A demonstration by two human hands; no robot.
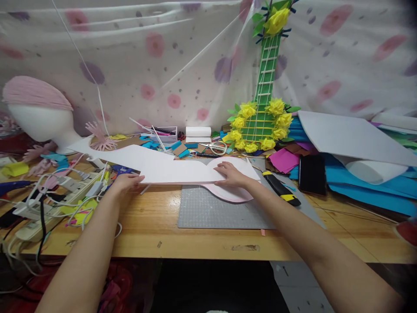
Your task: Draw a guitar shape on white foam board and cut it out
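Observation:
A long white foam sheet [176, 171] with a stepped, cut-out outline stretches across the table in front of me. My left hand [127, 181] pinches its near left edge between thumb and fingers. Over the right part lies my right hand [230, 174], fingers spread and pressing on the white surface. Beneath that hand, a rounded white piece [233, 194] with a pinkish edge shows past the long sheet and rests on the grey cutting mat [208, 213]. How the two pieces meet under my palm is hidden.
A yellow-and-black utility knife [282, 188] and a phone [312, 174] lie to the right. Scissors [217, 148] sit behind the sheet. A green guitar model with yellow flowers [265, 87] stands behind. Power strips with tangled cables [48, 213] and a foam head [39, 117] are left.

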